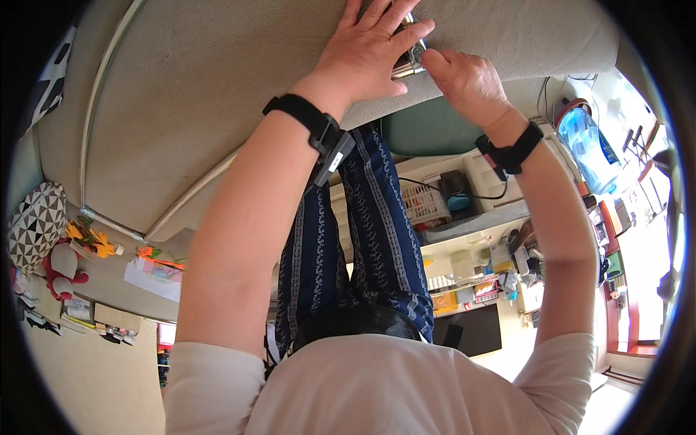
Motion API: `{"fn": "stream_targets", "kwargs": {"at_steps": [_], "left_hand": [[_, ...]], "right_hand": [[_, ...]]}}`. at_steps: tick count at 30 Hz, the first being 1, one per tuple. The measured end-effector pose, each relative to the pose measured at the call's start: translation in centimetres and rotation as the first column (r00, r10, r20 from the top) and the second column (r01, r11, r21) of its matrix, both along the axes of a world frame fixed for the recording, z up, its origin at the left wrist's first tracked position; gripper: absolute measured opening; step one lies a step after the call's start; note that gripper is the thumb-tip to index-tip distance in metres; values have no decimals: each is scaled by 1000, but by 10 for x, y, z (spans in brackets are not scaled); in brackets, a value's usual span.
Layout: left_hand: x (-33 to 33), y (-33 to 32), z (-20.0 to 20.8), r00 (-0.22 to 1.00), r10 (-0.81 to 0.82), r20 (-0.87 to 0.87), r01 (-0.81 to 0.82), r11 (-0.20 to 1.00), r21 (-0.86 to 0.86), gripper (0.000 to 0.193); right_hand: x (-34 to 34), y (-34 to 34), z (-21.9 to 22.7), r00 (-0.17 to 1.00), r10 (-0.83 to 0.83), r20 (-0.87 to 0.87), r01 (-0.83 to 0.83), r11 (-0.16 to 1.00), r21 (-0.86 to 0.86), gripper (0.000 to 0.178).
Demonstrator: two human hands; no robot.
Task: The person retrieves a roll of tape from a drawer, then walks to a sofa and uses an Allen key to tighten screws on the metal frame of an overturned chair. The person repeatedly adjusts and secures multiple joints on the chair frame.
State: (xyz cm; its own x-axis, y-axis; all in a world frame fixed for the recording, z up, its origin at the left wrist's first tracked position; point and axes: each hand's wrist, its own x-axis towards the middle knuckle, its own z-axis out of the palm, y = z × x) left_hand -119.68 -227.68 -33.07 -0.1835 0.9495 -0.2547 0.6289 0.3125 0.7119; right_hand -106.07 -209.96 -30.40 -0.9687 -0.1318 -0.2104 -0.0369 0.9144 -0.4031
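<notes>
Lying at ten o'clock from my right hand (470, 81), its grip unclear, is the fitting (416, 55); left hand (362, 54) splayed.

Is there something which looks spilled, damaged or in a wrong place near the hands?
Nothing stands out: the fabric shows no visible spill or tear. The left hand partly covers the metal piece, so its condition is hard to judge.

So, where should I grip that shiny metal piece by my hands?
Probably at the small round part of the metal piece, coming from the right: your left hand covers much of its left side, while your right hand is beside the round part. Its finer shape is too small to tell.
</notes>
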Motion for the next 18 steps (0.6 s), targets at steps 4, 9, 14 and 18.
{"fn": "stream_targets", "kwargs": {"at_steps": [4,9,14,18], "left_hand": [[-2,-3,-6,997,-59,-42,59,998,-1,91],[0,-10,-16,998,-21,-67,28,995,99,90],[-5,-15,-17,997,-56,-51,60,995,75,90],[-10,-14,-15,996,-85,-39,86,996,37,88]], "right_hand": [[-6,15,-8,990,143,15,-142,989,-45,18],[-14,22,-16,960,279,20,-278,959,-46,16],[-34,28,-16,869,435,235,-444,896,-14,24],[-62,35,-22,703,669,243,-671,736,-85,18]]}}
